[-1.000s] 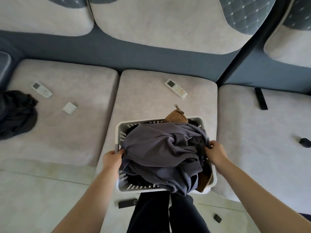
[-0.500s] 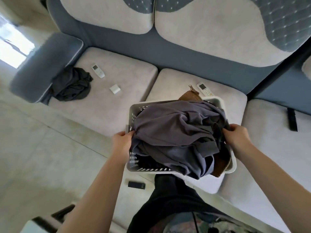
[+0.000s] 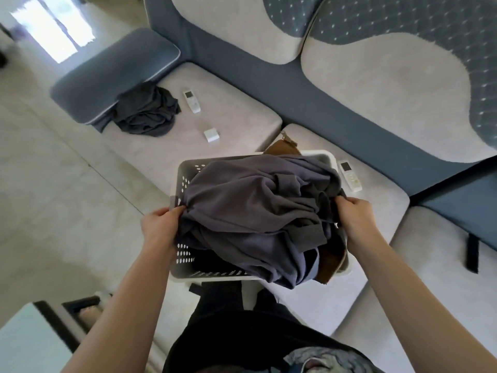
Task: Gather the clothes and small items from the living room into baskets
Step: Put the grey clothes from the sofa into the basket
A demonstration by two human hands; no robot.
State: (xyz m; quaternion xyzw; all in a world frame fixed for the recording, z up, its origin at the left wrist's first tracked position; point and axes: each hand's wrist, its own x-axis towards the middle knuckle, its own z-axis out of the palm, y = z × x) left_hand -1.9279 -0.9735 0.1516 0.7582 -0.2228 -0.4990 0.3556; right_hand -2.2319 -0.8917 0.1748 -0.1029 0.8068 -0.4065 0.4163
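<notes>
Both hands grip basket [image 3: 185, 181] sides: L hand [image 3: 158, 227], R hand [image 3: 356, 219]. Basket held over sofa [image 3: 242, 117] seat edge, heaped w/ grey garment [image 3: 255, 208]. Dark cloth [image 3: 146, 113] far left on sofa.

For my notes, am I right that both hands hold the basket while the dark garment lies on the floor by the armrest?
Not quite: in the head view the dark garment lies on the sofa seat, not the floor. Both hands, left and right, do hold the basket.
</notes>
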